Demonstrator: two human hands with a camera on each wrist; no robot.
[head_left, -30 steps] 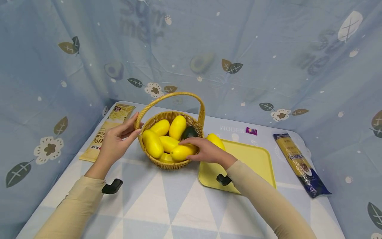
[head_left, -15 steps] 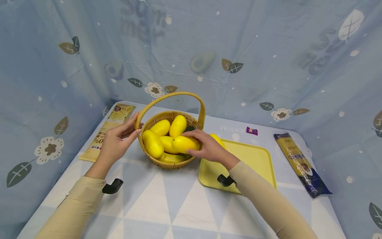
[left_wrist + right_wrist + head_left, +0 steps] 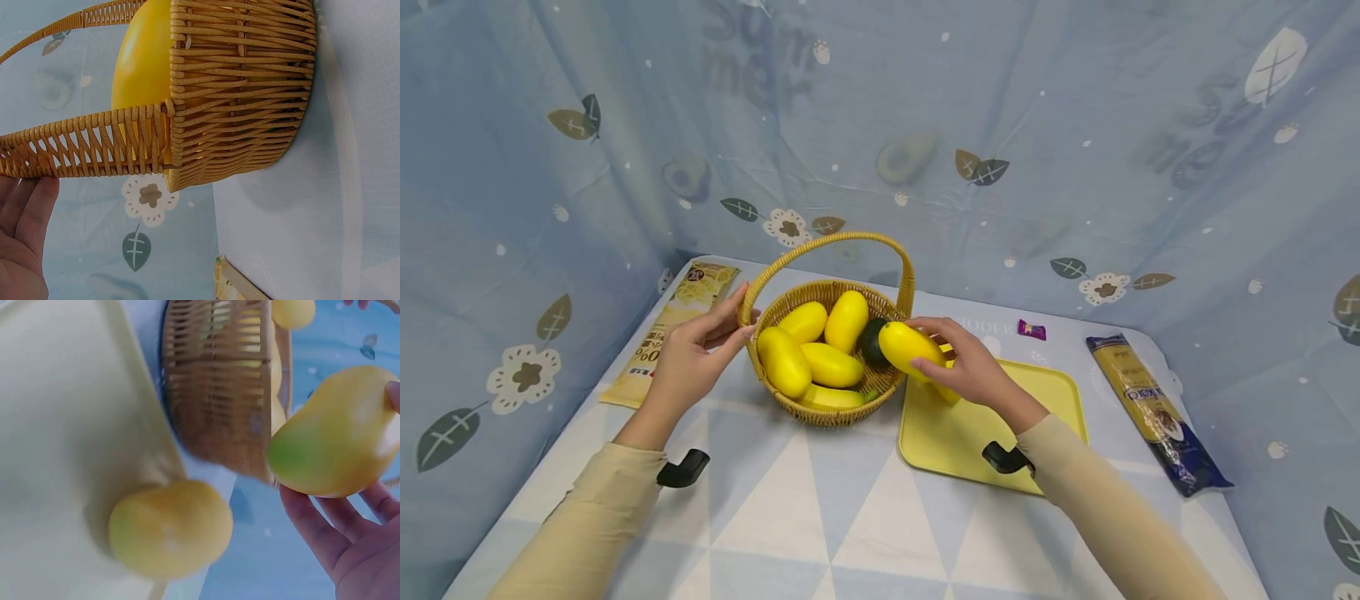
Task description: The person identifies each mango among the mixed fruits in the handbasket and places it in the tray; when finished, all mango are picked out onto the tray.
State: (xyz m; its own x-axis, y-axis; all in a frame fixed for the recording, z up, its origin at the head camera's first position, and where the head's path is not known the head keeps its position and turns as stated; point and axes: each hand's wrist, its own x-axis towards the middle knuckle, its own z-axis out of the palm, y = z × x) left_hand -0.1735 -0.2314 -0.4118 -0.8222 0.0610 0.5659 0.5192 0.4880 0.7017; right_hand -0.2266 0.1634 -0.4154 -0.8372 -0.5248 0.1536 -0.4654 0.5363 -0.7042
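Note:
My right hand (image 3: 976,367) grips a yellow mango (image 3: 906,346) just past the right rim of the wicker basket (image 3: 820,417), over the tray's edge. In the right wrist view the mango's greenish end (image 3: 290,456) faces the basket, with fingers beneath and the thumb above. My left hand (image 3: 692,354) holds the left side of the basket's arched handle (image 3: 842,237). Inside the basket lie several yellow mangoes (image 3: 784,362), a banana-like yellow fruit (image 3: 831,398) and a dark green avocado-like fruit (image 3: 871,342). Another mango (image 3: 169,531) sits on the yellow tray (image 3: 1030,417), partly hidden in the head view.
A long yellow noodle packet (image 3: 677,325) lies left of the basket. At the right is a blue-and-gold packet (image 3: 1153,408), with a small purple wrapped candy (image 3: 1032,330) behind the tray. Patterned blue curtains (image 3: 880,125) enclose the table on its back and sides.
My right hand has lifted the mango out of the basket and carried it right, over the tray's edge, uncovering the dark green fruit. The left hand stays on the handle.

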